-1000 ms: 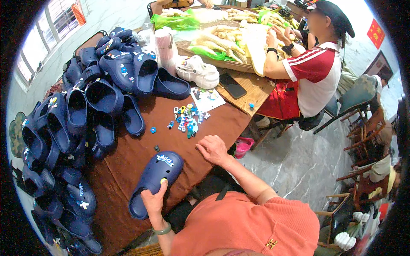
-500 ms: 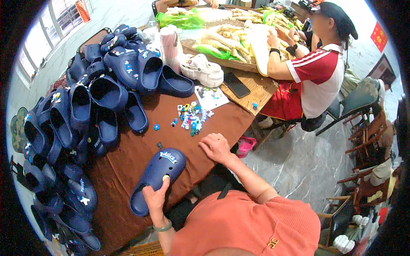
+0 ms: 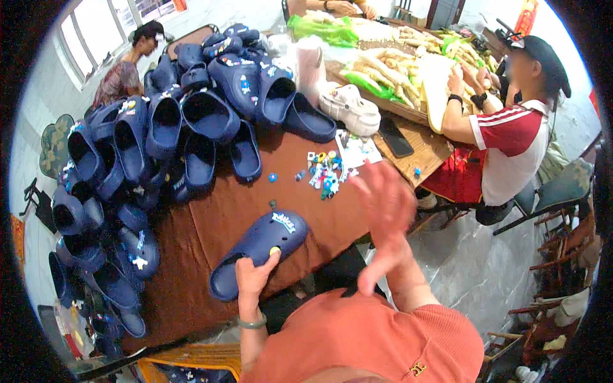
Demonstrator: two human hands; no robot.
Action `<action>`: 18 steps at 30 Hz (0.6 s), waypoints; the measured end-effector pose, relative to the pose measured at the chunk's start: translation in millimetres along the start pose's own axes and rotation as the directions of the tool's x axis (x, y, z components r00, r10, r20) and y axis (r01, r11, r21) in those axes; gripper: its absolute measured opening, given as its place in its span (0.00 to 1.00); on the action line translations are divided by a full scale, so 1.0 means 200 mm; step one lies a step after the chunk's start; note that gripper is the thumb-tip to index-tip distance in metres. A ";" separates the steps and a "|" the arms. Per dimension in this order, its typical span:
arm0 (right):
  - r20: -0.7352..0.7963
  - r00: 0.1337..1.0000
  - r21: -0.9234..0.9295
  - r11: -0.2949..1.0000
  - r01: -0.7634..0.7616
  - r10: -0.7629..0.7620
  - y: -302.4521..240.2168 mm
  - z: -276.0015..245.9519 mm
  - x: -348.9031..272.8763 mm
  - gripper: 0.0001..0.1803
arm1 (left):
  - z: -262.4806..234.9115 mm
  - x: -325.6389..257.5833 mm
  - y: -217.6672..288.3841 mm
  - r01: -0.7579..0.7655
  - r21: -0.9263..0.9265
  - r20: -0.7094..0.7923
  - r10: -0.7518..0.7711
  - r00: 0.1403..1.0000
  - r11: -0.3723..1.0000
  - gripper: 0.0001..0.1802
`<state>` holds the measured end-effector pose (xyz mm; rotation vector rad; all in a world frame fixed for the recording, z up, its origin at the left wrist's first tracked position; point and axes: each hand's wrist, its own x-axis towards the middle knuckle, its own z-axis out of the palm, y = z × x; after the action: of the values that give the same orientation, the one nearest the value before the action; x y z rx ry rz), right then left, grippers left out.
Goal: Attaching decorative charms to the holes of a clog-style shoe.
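My left hand (image 3: 254,273) grips a navy blue clog (image 3: 258,236) by its side near the heel opening. The thumb lies on top beside a round yellow charm (image 3: 274,251). A light blue and white lettered charm (image 3: 283,221) sits near the toe. My right hand (image 3: 388,207) is raised beside the table edge, smeared by motion, with its fingers spread and nothing seen in it. Past it lies a loose cluster of small coloured shoe charms (image 3: 325,173) on the brown cloth. A blue flower charm (image 3: 272,177) and a small dark piece (image 3: 273,204) lie apart.
Navy clogs (image 3: 207,115) are heaped along the table's left and far side. A white clog (image 3: 350,108) and a phone (image 3: 396,137) lie at the far right. One person (image 3: 520,143) handles pale roots (image 3: 389,70) at the adjoining table; another person (image 3: 124,76) is at far left.
My right hand has come up off the table edge and opened out. My left hand still holds the clog. The whole view has shifted, bringing the person at far left into sight.
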<state>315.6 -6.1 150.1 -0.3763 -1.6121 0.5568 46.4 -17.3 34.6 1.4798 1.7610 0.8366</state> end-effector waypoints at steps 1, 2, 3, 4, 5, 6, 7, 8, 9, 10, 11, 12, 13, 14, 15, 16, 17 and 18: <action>-0.058 0.976 -0.001 0.978 0.209 -0.209 -0.05 0.02 0.07 0.56 | 0.00 0.00 0.03 0.024 -0.004 -0.008 -0.024 1.000 1.000 0.24; 0.061 0.957 -0.092 0.953 0.288 -0.283 -0.08 -0.03 0.14 0.32 | 0.00 0.00 0.05 -0.028 -0.009 -0.052 0.027 0.998 1.000 0.24; 0.069 0.977 -0.152 0.966 0.208 -0.200 -0.13 -0.02 0.14 0.19 | 0.01 0.01 0.04 -0.068 -0.004 -0.102 0.067 0.992 0.998 0.24; 0.097 0.983 -0.243 0.955 0.173 -0.153 -0.09 -0.02 0.15 0.15 | 0.01 0.02 0.05 -0.078 -0.053 -0.090 0.073 0.993 0.996 0.23; 0.119 0.988 -0.330 0.935 0.131 -0.096 -0.04 -0.01 0.13 0.10 | 0.01 0.02 0.05 -0.079 -0.098 -0.073 0.071 0.995 0.992 0.22; 0.044 0.997 -0.389 0.918 0.081 -0.069 0.02 0.03 0.10 0.06 | 0.01 0.01 0.03 -0.052 -0.059 -0.039 0.050 0.998 0.997 0.22; -0.026 0.998 -0.451 0.892 0.038 -0.056 0.11 0.04 0.09 0.02 | 0.00 0.03 0.03 -0.037 -0.024 -0.007 0.037 0.999 0.999 0.22; -0.086 0.995 -0.506 0.859 -0.078 0.040 0.24 0.02 0.01 0.02 | 0.00 0.03 0.01 -0.015 0.053 0.021 0.014 1.000 0.998 0.21; -0.143 0.982 -0.563 0.807 -0.181 0.120 0.38 -0.03 -0.07 0.04 | 0.00 0.04 0.00 -0.006 0.123 0.049 0.000 0.999 0.992 0.21; -0.173 0.970 -0.616 0.749 -0.242 0.171 0.49 -0.06 -0.13 0.05 | -0.02 0.04 0.02 -0.004 0.173 0.076 -0.009 0.997 0.985 0.20; -0.204 0.954 -0.665 0.684 -0.300 0.220 0.57 -0.08 -0.18 0.06 | -0.02 0.01 -0.03 0.033 0.166 0.065 -0.044 0.997 0.986 0.20; -0.145 0.957 -0.716 0.641 -0.277 0.251 0.62 -0.11 -0.23 0.06 | -0.03 -0.01 -0.07 0.032 0.137 0.069 -0.042 0.997 0.990 0.20; -0.137 0.955 -0.712 0.644 -0.280 0.264 0.67 -0.13 -0.29 0.06 | -0.05 -0.02 -0.09 0.020 0.109 0.077 -0.029 0.997 0.994 0.20; -0.073 0.955 -0.780 0.580 -0.233 0.286 0.72 -0.15 -0.35 0.06 | -0.08 -0.05 -0.08 0.069 0.036 0.116 -0.073 0.991 0.997 0.20; -0.010 0.951 -0.838 0.516 -0.176 0.309 0.78 -0.15 -0.40 0.06 | -0.08 -0.05 -0.09 0.079 0.036 0.113 -0.082 0.990 0.996 0.20; 0.008 0.928 -0.861 0.475 -0.182 0.371 0.81 -0.14 -0.43 0.07 | -0.07 -0.04 -0.09 0.091 0.057 0.088 -0.096 0.992 0.994 0.20; 0.011 0.927 -0.860 0.477 -0.183 0.375 0.84 -0.13 -0.44 0.07 | -0.07 -0.04 -0.10 0.103 0.077 0.063 -0.108 0.992 0.992 0.20; 0.003 0.931 -0.904 0.399 -0.154 0.365 0.87 -0.10 -0.44 0.08 | -0.06 -0.05 -0.10 0.105 0.079 0.062 -0.110 0.992 0.991 0.20</action>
<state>332.6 92.2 -17.8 -1.4613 -1.9667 -0.1352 25.5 -30.0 25.7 1.4295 1.8228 0.6654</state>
